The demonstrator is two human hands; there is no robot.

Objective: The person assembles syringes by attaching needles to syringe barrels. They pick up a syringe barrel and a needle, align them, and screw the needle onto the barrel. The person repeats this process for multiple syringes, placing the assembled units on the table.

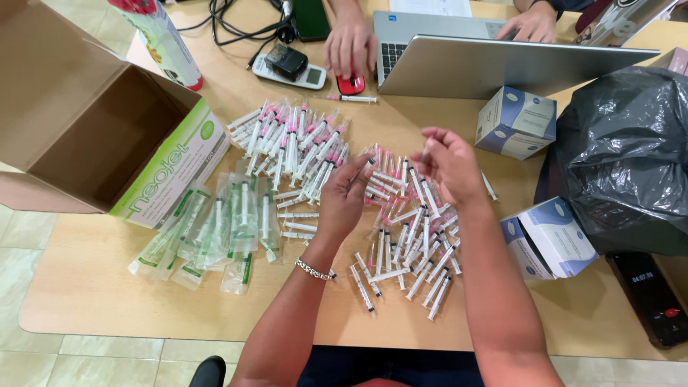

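Observation:
Many small clear syringes with pink caps lie loose on the wooden table (107, 287), a near heap (408, 236) under my hands and a farther heap (294, 143) behind it. My left hand (344, 197) hovers over the near heap with fingers curled, its fingertips at a syringe. Above the heap's right side, my right hand (448, 161) is raised and pinches one syringe between thumb and fingers. Several syringes in clear wrappers with green print (215, 229) lie to the left.
An open cardboard box (79, 122) with a green-and-white carton (179, 168) stands at the left. Two blue-white boxes (516, 122) (548, 236), a black plastic bag (631, 158) and a dark device (656, 297) sit right. Another person's hands (351, 43) work a red mouse (351, 84) and laptop (494, 61).

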